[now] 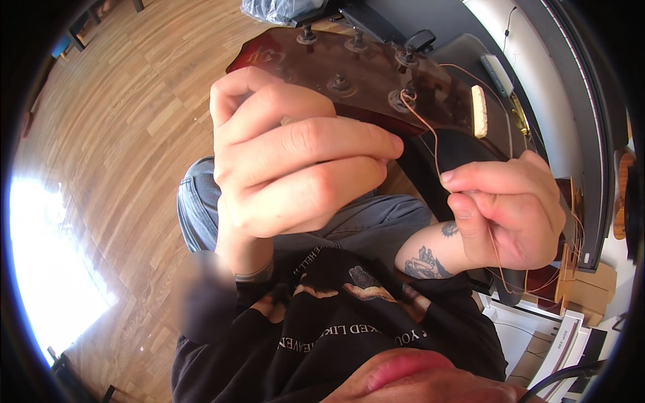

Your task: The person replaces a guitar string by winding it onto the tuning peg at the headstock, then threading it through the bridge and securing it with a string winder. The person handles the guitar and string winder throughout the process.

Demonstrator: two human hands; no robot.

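A dark brown guitar headstock (312, 64) with a reddish edge lies across the upper middle, carrying several metal tuning posts. A copper-coloured guitar string (435, 142) loops at the near tuning post (402, 101) closest to the pale nut (479, 111). My right hand (514, 211) pinches this string between thumb and forefinger; its loose length hangs below the hand in curves. Closed at the headstock's near edge, my left hand (302, 158) has its fingers curled together. A small tan bit shows between those fingers, but what they grip is hidden.
My jeans-clad legs (383, 218) are under the hands. A keyboard (571, 74) runs along the right, with a cardboard box (591, 289) and a white machine (561, 342) below. Clear plastic wrapping (279, 10) lies at the top. Wooden floor (134, 127) spreads left.
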